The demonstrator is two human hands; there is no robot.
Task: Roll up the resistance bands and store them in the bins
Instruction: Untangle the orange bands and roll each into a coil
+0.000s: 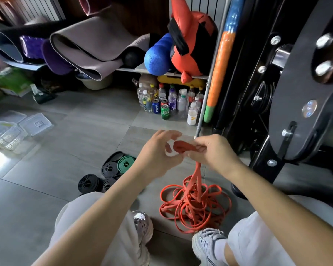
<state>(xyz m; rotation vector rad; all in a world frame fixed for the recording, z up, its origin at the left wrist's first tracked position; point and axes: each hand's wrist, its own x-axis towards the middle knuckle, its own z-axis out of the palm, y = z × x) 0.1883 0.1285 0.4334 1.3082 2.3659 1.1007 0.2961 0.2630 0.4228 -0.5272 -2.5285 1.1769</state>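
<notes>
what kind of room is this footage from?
Probably a gym's storage corner: rolled yoga mats on a shelf, a black weight machine on the right, and rolled resistance bands on the tiled floor.

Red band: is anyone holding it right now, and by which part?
Yes. The left hand and right hand both pinch the red band at its rolled-up end; the rest hangs into a loose pile on the floor.

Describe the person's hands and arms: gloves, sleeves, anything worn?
No gloves, rings or tape on the left hand or right hand. The left forearm and right forearm are uncovered to the frame edge: no sleeves, watch or wristbands in view.
</notes>
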